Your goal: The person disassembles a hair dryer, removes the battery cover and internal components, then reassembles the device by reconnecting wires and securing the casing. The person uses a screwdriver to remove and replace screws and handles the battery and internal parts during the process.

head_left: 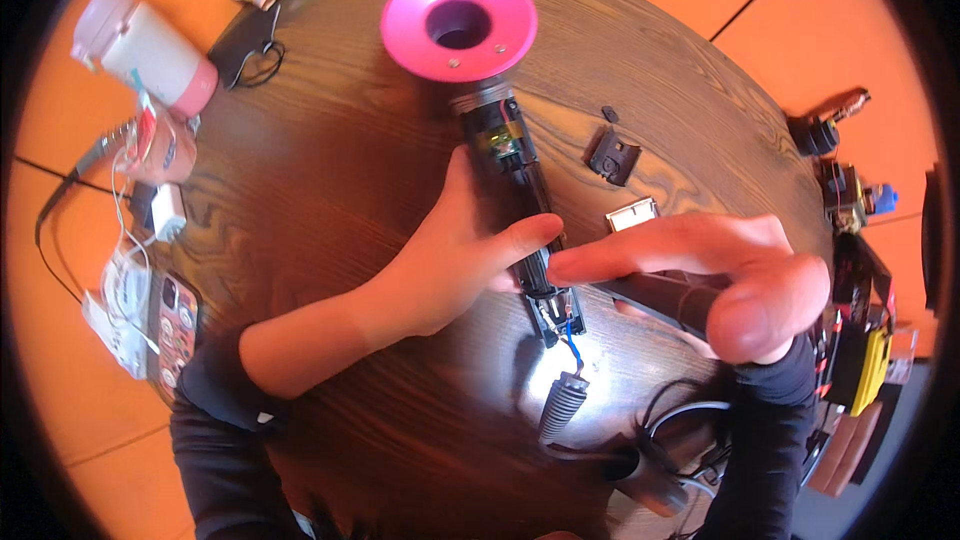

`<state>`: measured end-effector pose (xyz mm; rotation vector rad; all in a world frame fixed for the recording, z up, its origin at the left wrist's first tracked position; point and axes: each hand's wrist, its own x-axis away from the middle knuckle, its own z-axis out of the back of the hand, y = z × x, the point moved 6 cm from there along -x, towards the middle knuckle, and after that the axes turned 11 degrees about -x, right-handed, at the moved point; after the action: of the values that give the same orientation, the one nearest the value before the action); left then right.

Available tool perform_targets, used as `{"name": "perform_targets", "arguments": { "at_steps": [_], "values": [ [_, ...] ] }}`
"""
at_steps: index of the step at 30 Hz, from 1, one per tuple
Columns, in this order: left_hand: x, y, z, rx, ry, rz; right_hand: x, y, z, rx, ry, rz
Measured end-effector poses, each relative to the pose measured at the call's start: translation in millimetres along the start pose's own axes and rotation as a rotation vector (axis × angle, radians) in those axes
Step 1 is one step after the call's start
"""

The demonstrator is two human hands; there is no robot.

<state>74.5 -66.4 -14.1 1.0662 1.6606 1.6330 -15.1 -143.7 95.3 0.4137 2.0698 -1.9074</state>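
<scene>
Our right hand [735, 280] sits closest to the lens, curled around a dark handle shell [665, 298] with the forefinger stretched toward the exposed core. We clasp that stripped hair dryer [510, 165] in our left hand [455, 260], thumb and fingers round its black inner body to keep it from rolling on the round wooden table [330, 170]. Its pink ring head [458, 22] points away from us, and loose blue wires trail to the ribbed cord sleeve [562, 405] at our end. Small black clips [613, 157] lie apart on the right, and a white and pink bottle [145, 55] lies at the far left edge.
</scene>
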Motion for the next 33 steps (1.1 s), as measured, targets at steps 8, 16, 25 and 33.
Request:
{"name": "perform_targets", "arguments": {
  "at_steps": [8,16,25,33],
  "values": [
    [2.8,2.0,-7.7,0.138,-0.047,0.043,15.8,-11.5,6.0,0.358,-0.122,0.011],
    [6.3,2.6,-6.1,0.135,-0.094,0.081,7.1,3.8,30.8,0.368,-0.047,0.026],
    [1.4,-1.0,-3.7,0.105,-0.073,0.043,3.4,-1.4,22.3,0.158,-0.213,0.123],
    [7.4,2.7,-5.5,0.146,-0.086,0.088,6.8,-14.4,9.3,0.177,-0.144,0.353]
  ]
}}
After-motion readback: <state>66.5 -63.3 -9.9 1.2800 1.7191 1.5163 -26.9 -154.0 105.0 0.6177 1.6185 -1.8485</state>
